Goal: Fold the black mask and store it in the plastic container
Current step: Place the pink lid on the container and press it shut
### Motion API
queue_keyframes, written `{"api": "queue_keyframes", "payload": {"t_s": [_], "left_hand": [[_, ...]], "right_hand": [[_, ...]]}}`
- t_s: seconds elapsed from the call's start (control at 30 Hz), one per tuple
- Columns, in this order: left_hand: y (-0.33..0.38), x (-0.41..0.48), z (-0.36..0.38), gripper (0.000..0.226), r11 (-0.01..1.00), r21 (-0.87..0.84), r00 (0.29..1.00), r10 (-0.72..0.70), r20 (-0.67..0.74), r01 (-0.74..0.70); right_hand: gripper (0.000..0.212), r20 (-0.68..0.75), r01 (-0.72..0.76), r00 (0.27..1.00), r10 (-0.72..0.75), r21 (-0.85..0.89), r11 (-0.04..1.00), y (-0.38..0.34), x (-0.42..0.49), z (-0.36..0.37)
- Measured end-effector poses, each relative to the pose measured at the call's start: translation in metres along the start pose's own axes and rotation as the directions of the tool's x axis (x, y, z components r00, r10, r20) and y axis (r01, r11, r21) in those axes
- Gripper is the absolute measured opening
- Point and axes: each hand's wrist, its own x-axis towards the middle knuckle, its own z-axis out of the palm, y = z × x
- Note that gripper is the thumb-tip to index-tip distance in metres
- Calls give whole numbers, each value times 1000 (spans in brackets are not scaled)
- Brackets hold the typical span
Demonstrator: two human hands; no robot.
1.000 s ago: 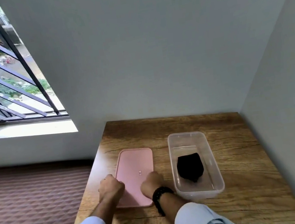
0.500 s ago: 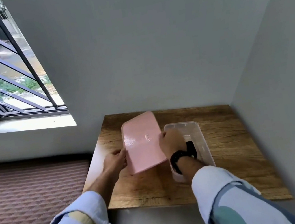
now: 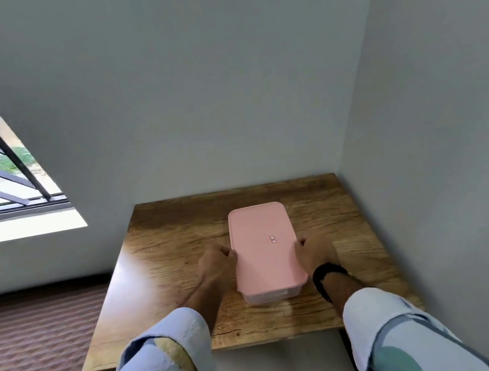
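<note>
Two hands, the left hand [image 3: 216, 263] and right hand [image 3: 313, 254], curl their fingers against the long edges of a smooth pink lid [image 3: 264, 245] seated on a clear plastic container [image 3: 269, 295], on a grainy wooden table [image 3: 168, 259]. The mask is out of sight beneath the lid.

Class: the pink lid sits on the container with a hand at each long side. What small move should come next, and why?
Probably press the lid down. Both hands, left and right, grip its edges, and it covers the container, but a seal isn't visible.
</note>
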Motion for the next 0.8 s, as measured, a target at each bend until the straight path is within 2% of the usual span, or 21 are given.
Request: {"api": "queue_keyframes", "payload": {"t_s": [0.2, 0.33, 0.47, 0.53, 0.7, 0.8], "left_hand": [[-3, 3, 6, 22, 996, -68, 998, -59, 6, 59], [1, 3, 16, 42, 997, -71, 999, -35, 37, 38], [8, 19, 26, 64, 999, -38, 1000, 31, 2, -31], [15, 32, 28, 59, 997, 44, 998, 62, -16, -61], [17, 66, 36, 27, 949, 273, 965, 206, -162, -156], [15, 76, 40, 23, 923, 338, 946, 261, -192, -186]], "right_hand": [[31, 53, 19, 998, -18, 0, 1000, 2, 14, 12], [34, 121, 0, 993, -8, 72, 997, 0, 20, 27], [36, 75, 75, 994, -80, 74, 994, -6, 42, 30], [37, 62, 112, 991, -119, 95, 989, -11, 60, 31], [39, 81, 177, 978, -192, 166, 970, -21, 103, 39], [38, 69, 171, 979, -191, 225, 959, -26, 120, 46]]}}
